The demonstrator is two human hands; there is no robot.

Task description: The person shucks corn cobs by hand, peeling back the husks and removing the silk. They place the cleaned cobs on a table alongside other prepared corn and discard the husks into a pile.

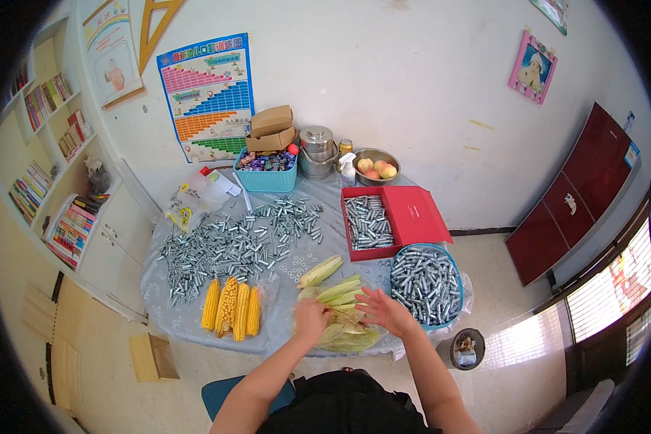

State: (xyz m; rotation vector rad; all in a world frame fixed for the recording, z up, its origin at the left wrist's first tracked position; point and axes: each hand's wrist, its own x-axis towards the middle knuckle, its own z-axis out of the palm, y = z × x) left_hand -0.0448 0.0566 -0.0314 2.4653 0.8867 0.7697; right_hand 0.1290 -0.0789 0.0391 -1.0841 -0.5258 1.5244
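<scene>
At the near edge of the bench (159,289), which is covered with a grey cloth, both hands work on one ear of corn (338,291) still in its green husk. The left hand (310,318) is clenched around the lower part of the ear, probably to keep it steady, and the right hand (383,309) lies over the husk with the fingers (363,295) spread and released, as if it looks for a leaf to pull; whether it pinches a leaf I cannot tell. The ear lies on a pile of loose husk leaves (346,337) right at the near edge, so the waste collects in one place under the hands. The husk looks pale green and yellowish, with long pointed leaves that open a little at the tip. A second ear in its husk (320,270) lies just beyond, toward the middle of the bench. To the left, near the same edge, four peeled cobs (231,307) lie side by side, bright yellow, kept apart from the husks. Behind them a wide heap of small metal sleeves (231,246) covers the middle of the bench, and more of them fill a red box (412,213) and a round blue basket (427,283) at the right edge. At the far edge stand a blue basket of small wrapped things (266,173), a metal pot (317,150) and a bowl of peaches (375,166).
</scene>
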